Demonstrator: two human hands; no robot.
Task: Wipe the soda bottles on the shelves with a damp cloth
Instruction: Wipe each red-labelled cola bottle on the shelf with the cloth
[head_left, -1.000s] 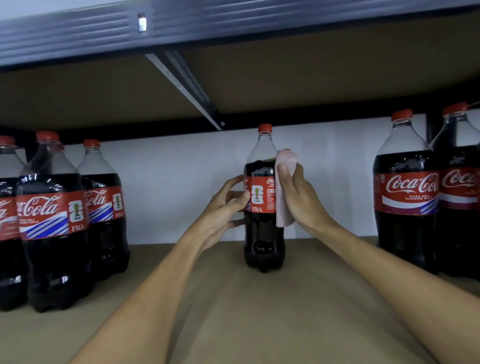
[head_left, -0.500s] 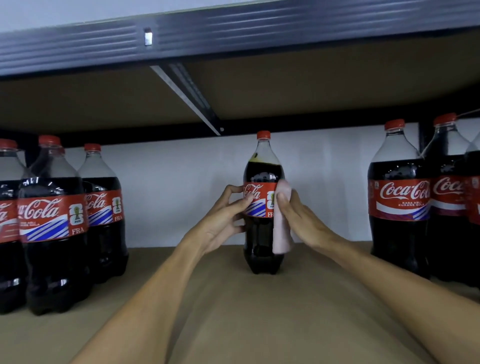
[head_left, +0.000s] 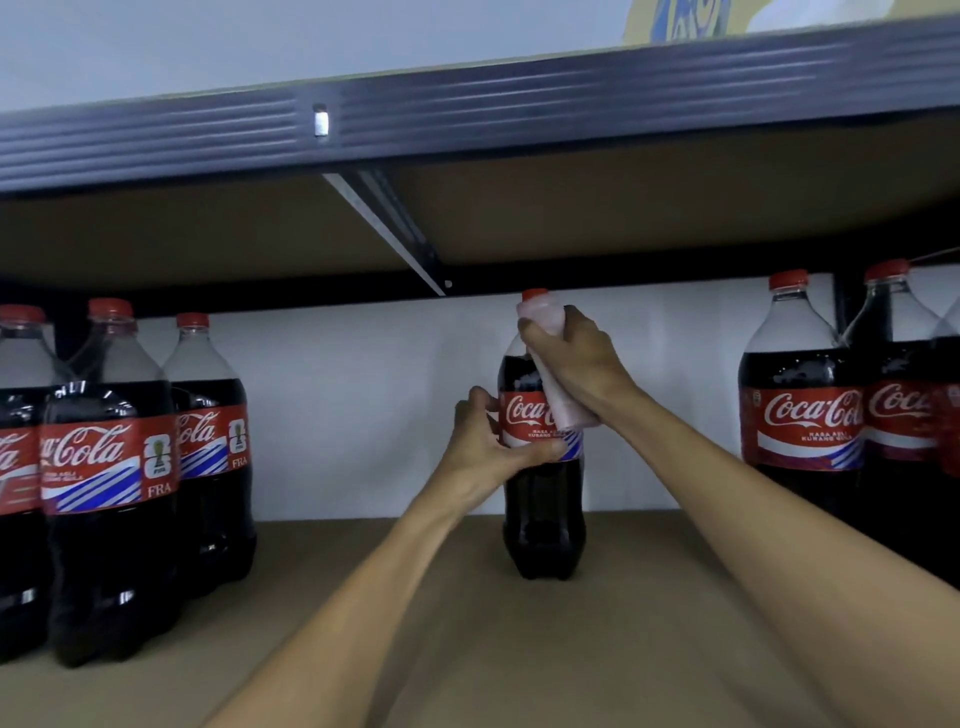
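A cola bottle (head_left: 540, 514) with a red cap and red label stands alone in the middle of the brown shelf board (head_left: 519, 649). My left hand (head_left: 488, 452) grips it at the label, thumb across the front. My right hand (head_left: 576, 358) holds a pale pink cloth (head_left: 556, 384) wrapped round the bottle's neck and shoulder, just under the cap. The cloth hangs down over the right part of the label.
Three cola bottles (head_left: 109, 483) stand grouped at the left, and more bottles (head_left: 805, 410) crowd the right edge. The upper shelf's dark metal beam (head_left: 467, 114) and a diagonal brace (head_left: 389, 228) hang close above the bottle caps. A white wall lies behind.
My right hand slid the cloth up from the label and lower body to the neck. The bottle has turned in my left hand, its logo now facing me. The camera tilted up.
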